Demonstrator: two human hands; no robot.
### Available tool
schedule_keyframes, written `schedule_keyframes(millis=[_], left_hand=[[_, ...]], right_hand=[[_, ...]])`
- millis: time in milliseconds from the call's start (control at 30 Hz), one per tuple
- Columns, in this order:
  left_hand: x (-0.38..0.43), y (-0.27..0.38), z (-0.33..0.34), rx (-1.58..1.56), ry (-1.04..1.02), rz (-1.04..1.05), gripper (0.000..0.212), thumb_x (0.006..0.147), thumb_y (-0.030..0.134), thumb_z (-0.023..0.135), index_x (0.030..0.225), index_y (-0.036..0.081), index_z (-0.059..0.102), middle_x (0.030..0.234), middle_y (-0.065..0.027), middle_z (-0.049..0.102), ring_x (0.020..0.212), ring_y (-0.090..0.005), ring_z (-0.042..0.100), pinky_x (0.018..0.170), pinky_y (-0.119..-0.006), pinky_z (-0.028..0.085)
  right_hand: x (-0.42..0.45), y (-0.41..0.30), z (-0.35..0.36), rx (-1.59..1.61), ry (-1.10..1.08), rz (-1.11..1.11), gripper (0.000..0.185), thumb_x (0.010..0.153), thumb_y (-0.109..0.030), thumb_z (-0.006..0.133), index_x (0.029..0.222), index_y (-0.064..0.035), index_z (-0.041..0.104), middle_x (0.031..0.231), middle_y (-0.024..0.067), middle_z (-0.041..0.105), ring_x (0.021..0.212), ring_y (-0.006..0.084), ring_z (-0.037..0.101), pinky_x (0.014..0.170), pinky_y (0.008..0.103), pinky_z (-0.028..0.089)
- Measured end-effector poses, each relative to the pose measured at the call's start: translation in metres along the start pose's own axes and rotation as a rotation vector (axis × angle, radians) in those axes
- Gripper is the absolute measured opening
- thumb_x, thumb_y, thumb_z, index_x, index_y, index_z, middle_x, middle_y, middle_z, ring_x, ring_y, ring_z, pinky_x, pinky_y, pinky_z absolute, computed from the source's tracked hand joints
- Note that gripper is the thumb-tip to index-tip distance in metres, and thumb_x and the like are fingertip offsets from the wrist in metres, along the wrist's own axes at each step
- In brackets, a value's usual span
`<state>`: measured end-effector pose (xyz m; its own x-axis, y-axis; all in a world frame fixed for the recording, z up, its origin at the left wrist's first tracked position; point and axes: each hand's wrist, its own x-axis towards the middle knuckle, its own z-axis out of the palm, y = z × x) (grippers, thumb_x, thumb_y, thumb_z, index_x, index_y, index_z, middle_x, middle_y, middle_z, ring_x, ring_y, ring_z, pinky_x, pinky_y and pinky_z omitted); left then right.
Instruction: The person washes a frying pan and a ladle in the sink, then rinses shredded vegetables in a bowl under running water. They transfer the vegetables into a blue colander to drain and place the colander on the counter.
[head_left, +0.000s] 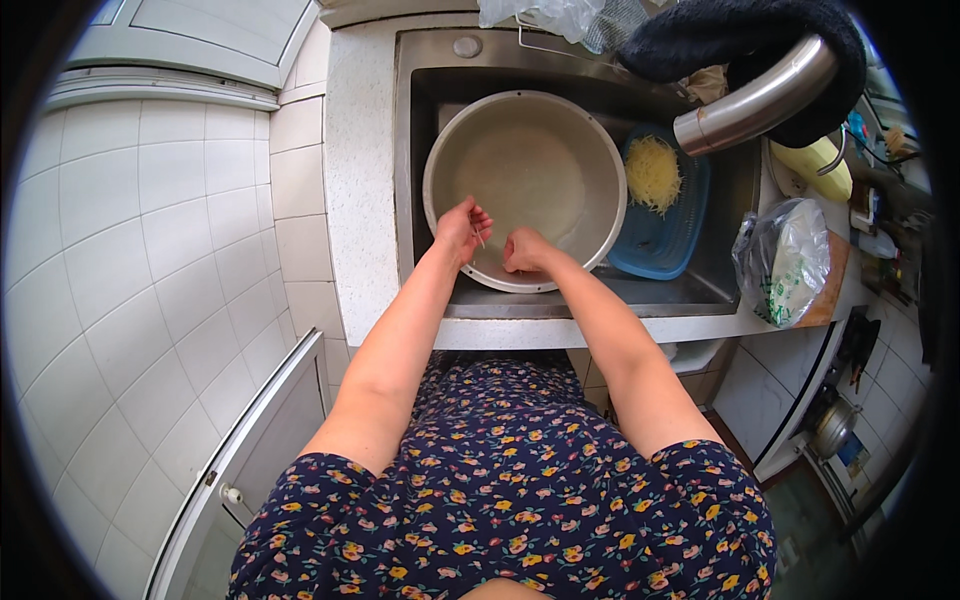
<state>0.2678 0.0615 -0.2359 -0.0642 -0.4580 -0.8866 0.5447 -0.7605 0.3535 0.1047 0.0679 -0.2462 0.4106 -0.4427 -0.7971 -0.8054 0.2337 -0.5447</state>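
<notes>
A large round metal basin (525, 161) stands in the sink, with cloudy water (532, 176) in its bottom. Over the near left part of the basin is my left hand (465, 229), palm turned inward and fingers loosely bent; a thin pale shred (481, 238) hangs at the fingers. My right hand (527, 250) is curled into a fist just inside the near rim, to the right of the left hand. Whatever its fingers may enclose is hidden. To the basin's right, a heap of pale yellow vegetable shreds (652, 174) lies in a blue plastic basket (652, 251).
The stainless steel sink (731, 255) surrounds basin and basket. A metal faucet spout (757, 97), wrapped in dark cloth (690, 37), overhangs the right side. A clear plastic bag (787, 262) rests on a wooden board (838, 277), near a pale green gourd-like vegetable (817, 169).
</notes>
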Motion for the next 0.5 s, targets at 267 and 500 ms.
schedule_keyframes(millis=[267, 500], left_hand=[[0.010, -0.016, 0.008, -0.202, -0.183, -0.095, 0.026, 0.095, 0.029, 0.043, 0.082, 0.009, 0.052, 0.080, -0.0067, 0.059, 0.080, -0.0211, 0.060, 0.068, -0.033, 0.048], [-0.001, 0.002, 0.002, -0.215, -0.129, -0.072, 0.027, 0.096, 0.030, 0.043, 0.076, 0.011, 0.043, 0.060, 0.0025, 0.036, 0.049, -0.0093, 0.032, 0.043, -0.023, 0.026]], right_hand=[[-0.036, -0.040, -0.011, 0.715, 0.322, -0.398, 0.024, 0.067, -0.006, 0.066, 0.091, -0.0019, 0.063, 0.080, 0.0046, 0.064, 0.074, 0.0125, 0.060, 0.069, 0.0249, 0.049], [0.031, 0.054, -0.043, 0.068, 0.933, -0.007, 0.041, 0.073, -0.012, 0.065, 0.112, -0.0070, 0.056, 0.111, 0.0154, 0.056, 0.098, 0.0293, 0.057, 0.084, 0.0354, 0.047]])
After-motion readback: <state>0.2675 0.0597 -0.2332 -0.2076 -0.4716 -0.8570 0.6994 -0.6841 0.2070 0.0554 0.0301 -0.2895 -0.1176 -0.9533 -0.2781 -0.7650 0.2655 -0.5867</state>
